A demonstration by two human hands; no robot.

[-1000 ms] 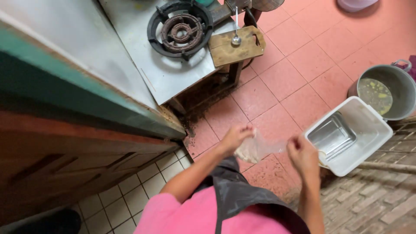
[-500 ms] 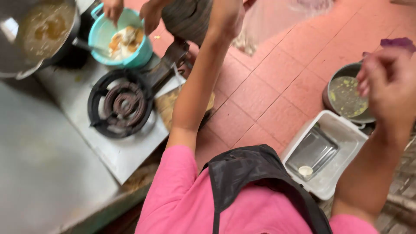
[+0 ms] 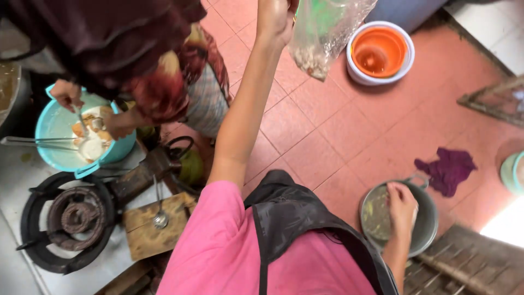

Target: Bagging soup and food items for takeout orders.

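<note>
the left hand (image 3: 275,19) was raised high, its grip closed on the top of a clear bag (image 3: 325,35) that hung down over the red tile floor (image 3: 327,142), with pale bits gathered in its lower corner. the right hand (image 3: 402,205) reached down into a grey pot (image 3: 426,224) on the floor, fingers curled at its inner rim; whether that grip held anything could not be told. a purple rag (image 3: 447,169) lay on the tiles just beside the pot. an orange bowl (image 3: 379,52) sat nested in a white one beyond the bag. at the left, another person's hands (image 3: 65,95) worked a spoon in a teal bowl (image 3: 54,128) of food. below it stood a black burner (image 3: 68,224) on the tabletop (image 3: 11,267), and a ladle (image 3: 160,218) rested on a wooden board (image 3: 150,235).
</note>
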